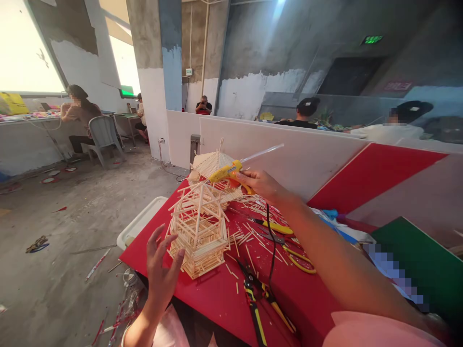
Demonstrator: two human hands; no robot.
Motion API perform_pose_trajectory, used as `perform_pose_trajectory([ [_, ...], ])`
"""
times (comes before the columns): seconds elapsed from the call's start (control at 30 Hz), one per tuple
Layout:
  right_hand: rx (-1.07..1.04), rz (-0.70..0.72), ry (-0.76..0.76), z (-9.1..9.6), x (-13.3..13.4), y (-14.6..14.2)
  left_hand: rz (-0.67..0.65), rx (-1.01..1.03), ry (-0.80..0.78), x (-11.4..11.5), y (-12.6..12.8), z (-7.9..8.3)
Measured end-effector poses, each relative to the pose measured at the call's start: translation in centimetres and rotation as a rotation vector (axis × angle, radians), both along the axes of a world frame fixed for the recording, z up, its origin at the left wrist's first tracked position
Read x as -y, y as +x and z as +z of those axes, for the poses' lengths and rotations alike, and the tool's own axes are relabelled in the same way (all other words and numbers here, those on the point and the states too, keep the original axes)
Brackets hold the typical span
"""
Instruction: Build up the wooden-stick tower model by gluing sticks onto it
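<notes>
A yellow hot glue gun [224,171] with a clear glue stick out of its back is gripped in my right hand [262,185]. Its nozzle points left and down, at the peak of a small pavilion model [198,226] built of thin wooden sticks. Whether the nozzle touches the sticks I cannot tell. My left hand [162,260] is beside the model's near left side, fingers spread and curved, holding nothing. Behind the pavilion stands a second stick model [214,161] with a filled-in roof, partly hidden by the glue gun.
On the red tabletop [217,306] lie black-and-yellow snips [257,308], yellow-handled scissors [298,258], yellow-handled pliers [277,226] and scattered sticks [238,238]. The gun's black cord [269,241] crosses the table. A white partition [289,164] runs behind; several people sit farther off.
</notes>
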State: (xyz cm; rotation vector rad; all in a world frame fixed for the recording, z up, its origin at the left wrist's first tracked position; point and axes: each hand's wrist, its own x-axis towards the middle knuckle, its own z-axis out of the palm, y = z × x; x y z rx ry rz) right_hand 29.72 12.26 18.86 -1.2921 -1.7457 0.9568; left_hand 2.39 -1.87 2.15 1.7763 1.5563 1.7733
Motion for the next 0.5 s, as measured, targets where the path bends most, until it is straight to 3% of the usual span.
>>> perform_pose_trajectory([
  [0.23,0.105,-0.051,0.004,-0.7,-1.0,0.8,-0.011,0.025,-0.013,-0.7,-0.2,-0.2],
  [0.5,0.190,0.034,-0.097,1.8,-1.0,2.2,-0.008,0.053,0.003,-0.9,0.1,0.2],
])
